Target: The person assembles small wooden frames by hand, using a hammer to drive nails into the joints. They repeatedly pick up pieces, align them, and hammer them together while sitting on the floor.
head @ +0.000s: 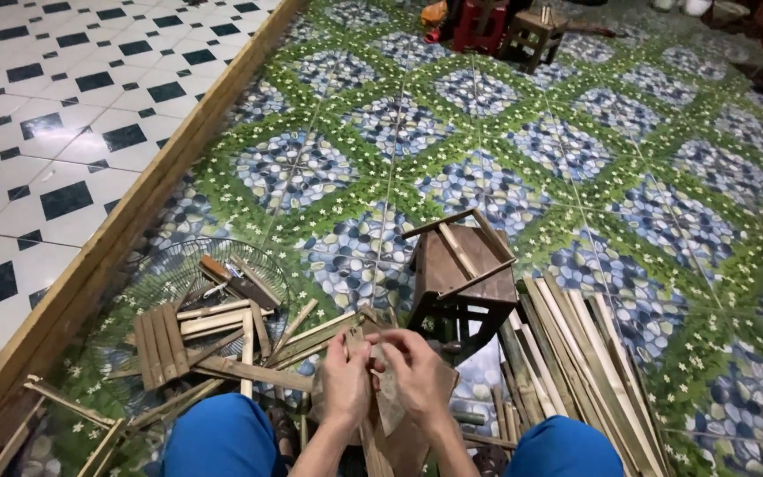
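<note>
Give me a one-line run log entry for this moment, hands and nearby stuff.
left hand: gripping bamboo strip | right hand: pinching same strip | ahead: small wooden stool | right: bamboo slats | left: wire fan guard

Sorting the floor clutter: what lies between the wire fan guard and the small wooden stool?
In the head view, loose bamboo strips lie on the floor between the wire fan guard and the small wooden stool.

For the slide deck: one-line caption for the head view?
Both hands, left hand and right hand, work a bamboo strip beside a small wooden stool.
</note>
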